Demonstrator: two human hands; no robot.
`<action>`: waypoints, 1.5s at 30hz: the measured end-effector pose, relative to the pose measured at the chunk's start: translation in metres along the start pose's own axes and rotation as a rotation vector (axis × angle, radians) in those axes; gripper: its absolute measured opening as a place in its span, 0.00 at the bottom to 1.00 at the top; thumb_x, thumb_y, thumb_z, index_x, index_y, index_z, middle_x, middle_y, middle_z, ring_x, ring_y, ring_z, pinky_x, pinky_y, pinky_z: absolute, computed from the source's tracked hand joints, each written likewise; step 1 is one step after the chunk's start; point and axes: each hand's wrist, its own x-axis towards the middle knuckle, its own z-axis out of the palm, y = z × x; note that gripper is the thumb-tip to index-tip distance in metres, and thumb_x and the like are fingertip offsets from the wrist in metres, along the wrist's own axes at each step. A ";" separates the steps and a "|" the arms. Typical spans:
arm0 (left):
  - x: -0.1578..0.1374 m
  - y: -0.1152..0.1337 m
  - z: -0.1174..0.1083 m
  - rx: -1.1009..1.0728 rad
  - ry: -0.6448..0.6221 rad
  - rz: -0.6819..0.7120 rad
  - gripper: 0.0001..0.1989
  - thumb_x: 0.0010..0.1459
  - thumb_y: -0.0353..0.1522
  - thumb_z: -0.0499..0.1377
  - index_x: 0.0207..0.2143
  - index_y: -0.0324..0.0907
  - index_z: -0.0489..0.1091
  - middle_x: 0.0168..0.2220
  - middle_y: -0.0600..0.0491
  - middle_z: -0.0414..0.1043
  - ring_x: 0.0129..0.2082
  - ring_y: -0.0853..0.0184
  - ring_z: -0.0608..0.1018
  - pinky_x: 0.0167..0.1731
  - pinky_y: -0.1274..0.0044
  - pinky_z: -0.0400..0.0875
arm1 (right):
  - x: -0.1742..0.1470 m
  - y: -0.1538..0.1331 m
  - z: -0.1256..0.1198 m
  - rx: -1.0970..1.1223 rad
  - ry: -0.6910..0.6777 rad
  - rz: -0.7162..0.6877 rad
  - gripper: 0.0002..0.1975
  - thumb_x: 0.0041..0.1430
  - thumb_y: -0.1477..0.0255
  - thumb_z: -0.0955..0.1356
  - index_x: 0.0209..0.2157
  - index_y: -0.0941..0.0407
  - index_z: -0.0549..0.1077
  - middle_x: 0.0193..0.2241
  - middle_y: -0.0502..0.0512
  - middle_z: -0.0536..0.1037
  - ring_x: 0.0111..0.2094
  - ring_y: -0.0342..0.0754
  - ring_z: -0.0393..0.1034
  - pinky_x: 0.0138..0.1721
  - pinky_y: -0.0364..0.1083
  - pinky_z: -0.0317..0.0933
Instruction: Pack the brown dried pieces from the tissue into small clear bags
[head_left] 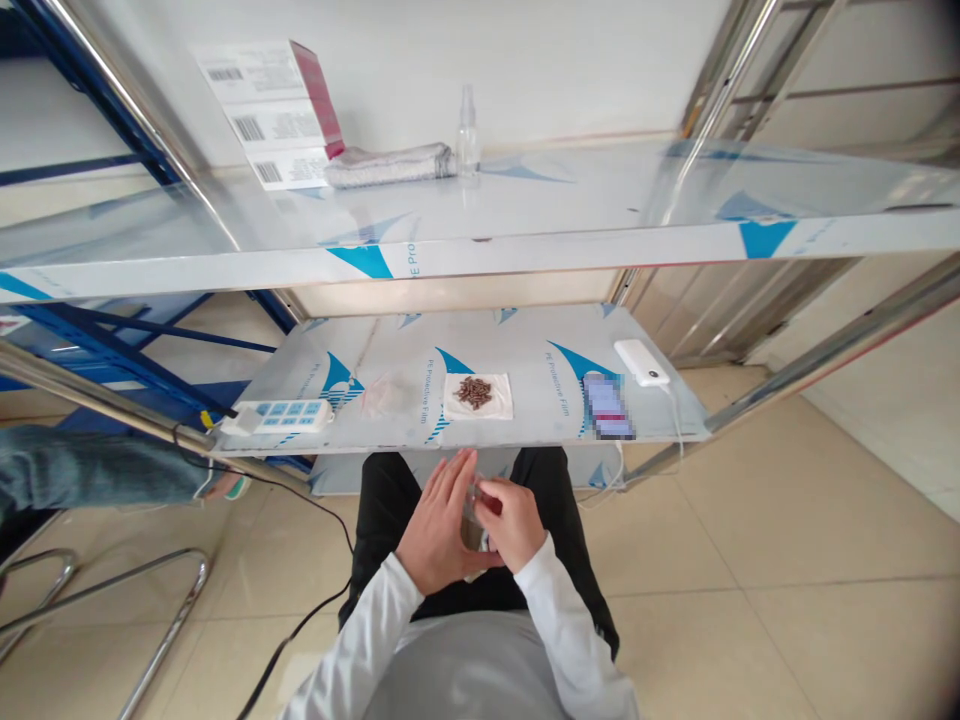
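Note:
My left hand (441, 530) is above my lap, just in front of the shelf edge. Its fingers stretch forward together, and the thumb reaches across underneath toward the other hand. Close against it, my right hand (511, 515) has its fingers curled in a pinch. Between the two is a small clear, whitish item (472, 496), mostly hidden by the fingers, so its kind cannot be made out. On the shelf ahead of my hands, a pile of small brown pieces (475, 392) lies on a white paper square (501, 406).
The lower shelf (397, 420) carries a power strip (289, 416), a crumpled clear plastic piece (381, 395), a phone (607, 405) and a white cabled device (641, 362). Above are a box (274, 130), a rolled bundle (390, 166) and a spray bottle (468, 135). Someone's leg (97, 465) is at left.

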 end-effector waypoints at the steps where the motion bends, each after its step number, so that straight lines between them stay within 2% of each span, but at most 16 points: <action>1: 0.009 -0.001 0.002 -0.036 -0.035 -0.003 0.44 0.40 0.33 0.64 0.60 0.37 0.52 0.58 0.38 0.61 0.58 0.51 0.64 0.57 0.60 0.57 | 0.004 -0.003 -0.003 -0.018 -0.031 0.030 0.09 0.50 0.78 0.65 0.21 0.55 0.75 0.17 0.49 0.71 0.20 0.42 0.66 0.23 0.40 0.56; 3: 0.025 -0.003 0.007 -0.112 -0.081 -0.062 0.33 0.41 0.28 0.61 0.53 0.40 0.61 0.50 0.43 0.70 0.51 0.56 0.71 0.52 0.65 0.65 | 0.010 -0.008 -0.008 -0.070 -0.049 0.093 0.08 0.47 0.79 0.67 0.18 0.55 0.73 0.14 0.48 0.71 0.18 0.42 0.64 0.22 0.40 0.53; 5: 0.035 -0.008 0.011 -0.151 -0.066 -0.148 0.22 0.43 0.25 0.59 0.44 0.42 0.67 0.41 0.48 0.74 0.42 0.60 0.75 0.44 0.70 0.69 | 0.016 -0.009 -0.012 -0.084 -0.037 0.099 0.08 0.48 0.77 0.67 0.19 0.54 0.75 0.15 0.48 0.72 0.19 0.42 0.65 0.22 0.40 0.53; 9: 0.033 -0.027 0.018 -0.169 0.124 -0.363 0.07 0.50 0.29 0.59 0.33 0.43 0.66 0.29 0.54 0.73 0.30 0.66 0.76 0.32 0.76 0.70 | 0.048 0.015 -0.014 0.028 0.023 0.035 0.10 0.58 0.70 0.65 0.29 0.56 0.78 0.22 0.50 0.74 0.23 0.41 0.68 0.26 0.39 0.59; 11: 0.026 -0.037 0.021 -0.182 0.212 -0.450 0.06 0.51 0.33 0.59 0.32 0.44 0.65 0.26 0.56 0.72 0.26 0.68 0.76 0.29 0.79 0.69 | 0.082 0.042 -0.006 -0.044 0.034 0.076 0.09 0.60 0.72 0.64 0.34 0.59 0.77 0.27 0.52 0.76 0.26 0.41 0.69 0.29 0.39 0.63; 13: 0.016 -0.044 0.025 -0.187 0.261 -0.497 0.08 0.51 0.35 0.60 0.32 0.44 0.64 0.25 0.57 0.72 0.24 0.70 0.75 0.27 0.80 0.68 | 0.124 0.073 0.010 -0.183 -0.042 0.113 0.09 0.56 0.78 0.66 0.38 0.60 0.76 0.34 0.55 0.77 0.28 0.41 0.70 0.35 0.41 0.65; 17: -0.007 -0.048 0.032 -0.192 0.272 -0.545 0.09 0.51 0.36 0.61 0.33 0.44 0.65 0.24 0.58 0.72 0.23 0.70 0.76 0.26 0.81 0.69 | 0.192 0.123 0.049 -0.254 -0.158 0.094 0.13 0.51 0.84 0.68 0.40 0.61 0.76 0.43 0.59 0.74 0.45 0.47 0.69 0.49 0.45 0.62; 21: -0.020 -0.054 0.038 -0.173 0.259 -0.575 0.09 0.52 0.36 0.60 0.35 0.44 0.65 0.25 0.57 0.72 0.24 0.69 0.76 0.27 0.79 0.70 | 0.220 0.146 0.071 -0.285 -0.281 0.074 0.10 0.59 0.73 0.67 0.44 0.59 0.72 0.46 0.58 0.73 0.45 0.48 0.69 0.48 0.51 0.64; 25: 0.009 -0.077 0.045 -0.159 0.311 -0.580 0.09 0.52 0.35 0.60 0.35 0.44 0.65 0.25 0.57 0.72 0.25 0.68 0.76 0.27 0.79 0.70 | 0.231 0.157 0.073 -0.288 -0.317 0.091 0.15 0.63 0.66 0.64 0.50 0.56 0.68 0.50 0.58 0.70 0.45 0.49 0.69 0.45 0.53 0.67; 28: 0.058 -0.102 0.053 -0.153 0.408 -0.508 0.08 0.51 0.34 0.60 0.34 0.44 0.64 0.28 0.56 0.72 0.28 0.67 0.76 0.32 0.77 0.69 | 0.237 0.160 0.068 -0.265 -0.293 0.113 0.14 0.63 0.67 0.64 0.48 0.56 0.69 0.49 0.58 0.71 0.44 0.48 0.69 0.45 0.53 0.66; 30: 0.093 -0.118 0.059 -0.214 0.486 -0.434 0.08 0.51 0.33 0.60 0.32 0.43 0.64 0.29 0.55 0.71 0.30 0.67 0.75 0.34 0.76 0.68 | 0.237 0.156 0.062 -0.236 -0.245 0.125 0.10 0.61 0.70 0.66 0.42 0.58 0.74 0.44 0.59 0.75 0.43 0.50 0.71 0.46 0.52 0.66; 32: 0.122 -0.130 0.065 -0.265 0.521 -0.397 0.08 0.50 0.33 0.61 0.32 0.43 0.64 0.29 0.55 0.71 0.31 0.67 0.75 0.35 0.75 0.68 | 0.234 0.146 0.054 -0.191 -0.169 0.127 0.07 0.59 0.74 0.67 0.37 0.59 0.77 0.39 0.60 0.79 0.42 0.51 0.73 0.48 0.50 0.65; 34: 0.142 -0.139 0.068 -0.289 0.539 -0.393 0.09 0.49 0.33 0.61 0.32 0.43 0.64 0.29 0.55 0.71 0.30 0.68 0.74 0.35 0.75 0.67 | 0.227 0.130 0.045 -0.128 -0.089 0.114 0.09 0.58 0.74 0.66 0.38 0.58 0.78 0.39 0.59 0.80 0.41 0.50 0.75 0.47 0.47 0.66; 37: 0.156 -0.142 0.071 -0.323 0.546 -0.388 0.10 0.49 0.33 0.62 0.33 0.43 0.64 0.29 0.55 0.72 0.29 0.68 0.75 0.34 0.76 0.68 | 0.212 0.102 0.035 0.006 -0.032 0.061 0.12 0.59 0.68 0.65 0.42 0.55 0.77 0.40 0.54 0.81 0.39 0.47 0.76 0.43 0.43 0.69; 41: 0.164 -0.137 0.074 -0.396 0.533 -0.335 0.13 0.45 0.29 0.62 0.35 0.43 0.65 0.31 0.54 0.73 0.31 0.67 0.76 0.33 0.77 0.68 | 0.200 0.077 0.026 0.242 -0.066 -0.043 0.07 0.53 0.71 0.69 0.35 0.54 0.79 0.34 0.52 0.82 0.34 0.48 0.77 0.39 0.45 0.70; 45: 0.170 -0.131 0.077 -0.444 0.543 -0.312 0.13 0.44 0.26 0.61 0.34 0.42 0.65 0.32 0.54 0.74 0.32 0.67 0.76 0.34 0.77 0.69 | 0.204 0.070 0.020 0.073 -0.131 -0.127 0.07 0.52 0.77 0.69 0.33 0.54 0.79 0.33 0.53 0.82 0.33 0.48 0.76 0.39 0.46 0.69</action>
